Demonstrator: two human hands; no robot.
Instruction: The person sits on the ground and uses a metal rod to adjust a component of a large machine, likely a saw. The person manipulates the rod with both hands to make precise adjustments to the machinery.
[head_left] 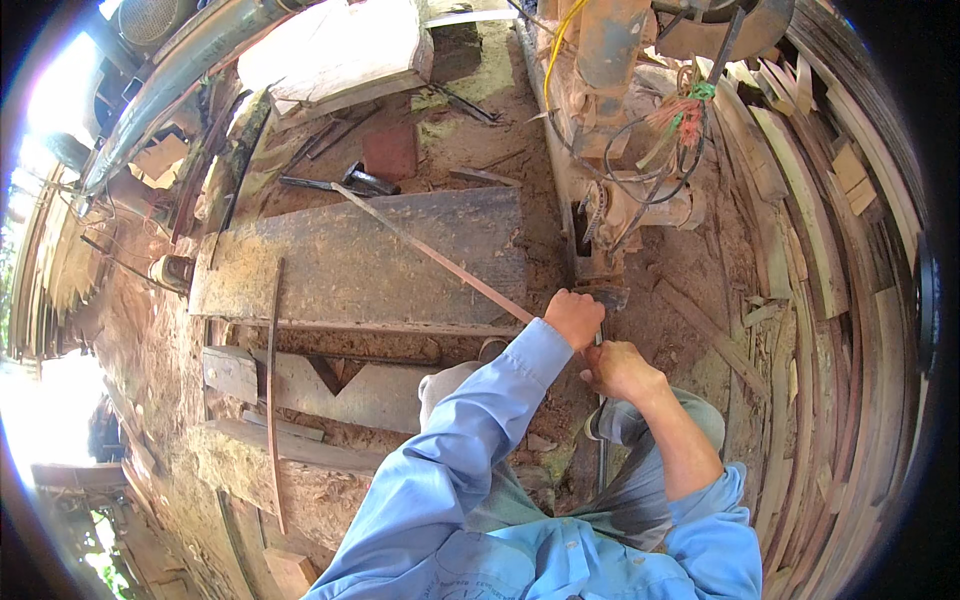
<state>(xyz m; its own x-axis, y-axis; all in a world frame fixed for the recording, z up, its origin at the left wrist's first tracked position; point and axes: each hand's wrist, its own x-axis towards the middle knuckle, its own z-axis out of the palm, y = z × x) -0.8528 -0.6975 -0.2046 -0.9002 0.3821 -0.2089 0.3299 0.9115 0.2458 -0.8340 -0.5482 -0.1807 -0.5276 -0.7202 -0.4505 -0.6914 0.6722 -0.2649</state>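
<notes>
1. Only got the head view here, clock directions taken from mid-picture. The left hand (574,318) is at about 3 o'clock, curled into a tight fist. The right hand (622,370) sits just below it, near 4 o'clock, fingers closed too.
2. Far as I can tell, both hands are wrapped on a thin metal rod (602,455). It shows in the gap between them, then what looks like the same rod runs down toward 5 o'clock. Its top end is hidden, so can't say if it's fixed to anything.
3. Just above the fists there's a dusty machine (655,205) at 2 o'clock, with a yellow cable (551,75) farther up toward 12–1.
4. Over at 9–10 o'clock lies a wide wooden slab (350,265), with a long wooden strip (440,258) slanting across it. A hammer (370,180) lies past its far edge, 10–11 o'clock.
5. My read: the step in hand is working that rod two-handed right by the machine. Next move calls for a firm, even grip and keeping knuckles clear of the metal above.
</notes>
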